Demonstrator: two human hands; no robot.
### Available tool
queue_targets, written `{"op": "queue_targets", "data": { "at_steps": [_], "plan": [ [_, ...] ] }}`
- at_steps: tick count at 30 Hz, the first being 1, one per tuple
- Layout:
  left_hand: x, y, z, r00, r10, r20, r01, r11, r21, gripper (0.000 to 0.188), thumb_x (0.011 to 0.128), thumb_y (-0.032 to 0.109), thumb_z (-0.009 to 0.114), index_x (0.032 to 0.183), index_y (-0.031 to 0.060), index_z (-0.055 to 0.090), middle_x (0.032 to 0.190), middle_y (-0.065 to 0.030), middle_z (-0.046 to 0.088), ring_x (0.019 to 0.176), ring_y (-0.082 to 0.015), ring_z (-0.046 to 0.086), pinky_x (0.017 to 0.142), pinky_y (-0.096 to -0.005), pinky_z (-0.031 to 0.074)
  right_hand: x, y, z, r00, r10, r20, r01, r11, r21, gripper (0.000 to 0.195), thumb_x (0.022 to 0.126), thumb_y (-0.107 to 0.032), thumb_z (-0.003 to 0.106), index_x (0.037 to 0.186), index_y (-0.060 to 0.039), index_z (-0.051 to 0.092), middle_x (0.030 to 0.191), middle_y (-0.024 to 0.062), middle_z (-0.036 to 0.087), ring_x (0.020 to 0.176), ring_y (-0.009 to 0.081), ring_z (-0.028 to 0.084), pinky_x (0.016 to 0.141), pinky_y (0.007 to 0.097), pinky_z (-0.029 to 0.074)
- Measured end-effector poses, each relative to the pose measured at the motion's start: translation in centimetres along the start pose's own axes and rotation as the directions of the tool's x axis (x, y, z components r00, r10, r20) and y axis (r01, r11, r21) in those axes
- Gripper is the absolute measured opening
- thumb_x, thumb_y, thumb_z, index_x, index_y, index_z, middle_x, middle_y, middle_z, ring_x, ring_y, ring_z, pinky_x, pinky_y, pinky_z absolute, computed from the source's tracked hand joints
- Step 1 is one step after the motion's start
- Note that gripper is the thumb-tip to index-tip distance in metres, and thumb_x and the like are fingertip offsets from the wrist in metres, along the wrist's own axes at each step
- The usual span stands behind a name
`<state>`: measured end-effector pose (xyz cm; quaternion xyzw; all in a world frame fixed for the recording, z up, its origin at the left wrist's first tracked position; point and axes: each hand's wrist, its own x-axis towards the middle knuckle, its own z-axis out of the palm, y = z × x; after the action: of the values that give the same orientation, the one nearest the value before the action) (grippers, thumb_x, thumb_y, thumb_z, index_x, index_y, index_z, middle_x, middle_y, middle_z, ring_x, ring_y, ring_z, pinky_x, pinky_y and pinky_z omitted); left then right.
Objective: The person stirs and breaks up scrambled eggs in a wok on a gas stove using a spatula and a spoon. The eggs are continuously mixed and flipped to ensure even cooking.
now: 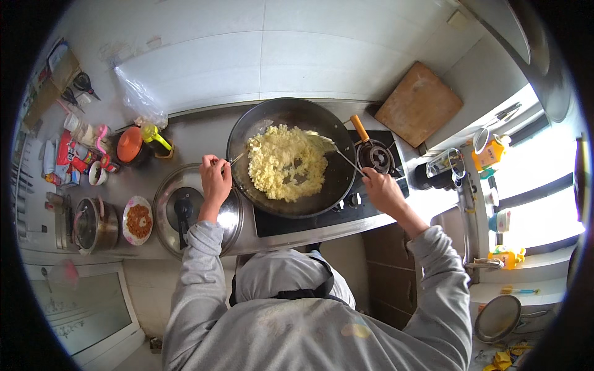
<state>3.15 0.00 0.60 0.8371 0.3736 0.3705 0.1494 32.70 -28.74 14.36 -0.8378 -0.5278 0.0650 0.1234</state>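
A large dark wok stands on the black gas stove, holding a broken ring of yellow crumbly food, perhaps egg and rice. My right hand grips the handle of a metal spatula, whose blade lies in the food at its upper right. At the wok's left rim, my left hand has its fingers closed on a thin light-coloured item, possibly chopsticks or the wok's handle. Below that hand lies a big glass-and-steel lid with a black knob.
Left of the lid are a plate of reddish-brown food, a steel pot and an orange-lidded pot. A wooden board leans at the back right, near a small burner with a wooden-handled utensil. The sink is at right.
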Motion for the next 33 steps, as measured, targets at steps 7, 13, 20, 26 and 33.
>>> {"op": "queue_targets", "data": {
  "at_steps": [7,13,20,26,33],
  "plan": [
    [0.2,0.6,0.0,0.999,-0.017,0.038,0.019,0.999,-0.039,0.011,0.085,0.014,0.059,0.083,0.0031,0.061,0.097,-0.0119,0.047,0.089,-0.0307,0.046,0.08,-0.0419,0.038,7.2,6.7,5.1,0.64,0.113,0.76,-0.626,0.65,0.43,0.019,0.09,-0.015,0.054,0.09,0.0027,0.061,0.056,0.0064,0.056,0.042,0.0153,0.055,0.036,0.029,0.041],
    [0.0,-0.2,0.4,1.0,0.028,-0.001,-0.028,0.999,-0.026,0.01,0.085,0.013,0.06,0.082,0.0031,0.059,0.096,-0.0123,0.046,0.089,-0.0307,0.047,0.08,-0.0421,0.038,6.1,-4.5,7.3,0.879,0.106,0.464,-0.33,0.838,0.435,0.031,0.089,-0.024,0.057,0.101,0.0037,0.062,0.068,0.0197,0.06,0.054,0.0232,0.063,0.045,0.0368,0.047],
    [-0.2,0.0,0.3,1.0,0.001,-0.018,-0.002,0.999,-0.043,0.008,0.084,0.012,0.06,0.083,0.0038,0.059,0.097,-0.0125,0.046,0.089,-0.0311,0.047,0.079,-0.0425,0.039,2.0,2.3,-0.6,0.937,-0.176,0.302,0.251,0.941,-0.229,0.025,0.089,-0.021,0.056,0.105,-0.0014,0.056,0.069,0.0155,0.063,0.064,0.0312,0.066,0.053,0.0415,0.052],
    [0.0,0.3,0.2,1.0,0.005,-0.004,-0.005,1.0,-0.017,0.009,0.084,0.013,0.06,0.082,0.0041,0.059,0.097,-0.0123,0.047,0.089,-0.0311,0.047,0.08,-0.0419,0.039,4.6,3.8,1.8,0.399,0.052,0.916,-0.824,0.459,0.333,0.024,0.095,-0.022,0.053,0.106,-0.0023,0.061,0.056,0.0036,0.048,0.039,0.0062,0.038,0.033,0.0215,0.028],
    [0.0,0.3,0.3,1.0,-0.003,0.001,0.003,0.999,-0.032,0.007,0.083,0.012,0.06,0.083,0.0046,0.059,0.097,-0.0124,0.048,0.089,-0.0311,0.048,0.079,-0.042,0.039,5.1,-6.5,9.7,0.852,0.132,0.507,-0.406,0.778,0.48,0.031,0.094,-0.021,0.052,0.119,-0.0007,0.056,0.061,0.0099,0.057,0.046,0.0185,0.057,0.039,0.0324,0.044]
  ]
}}
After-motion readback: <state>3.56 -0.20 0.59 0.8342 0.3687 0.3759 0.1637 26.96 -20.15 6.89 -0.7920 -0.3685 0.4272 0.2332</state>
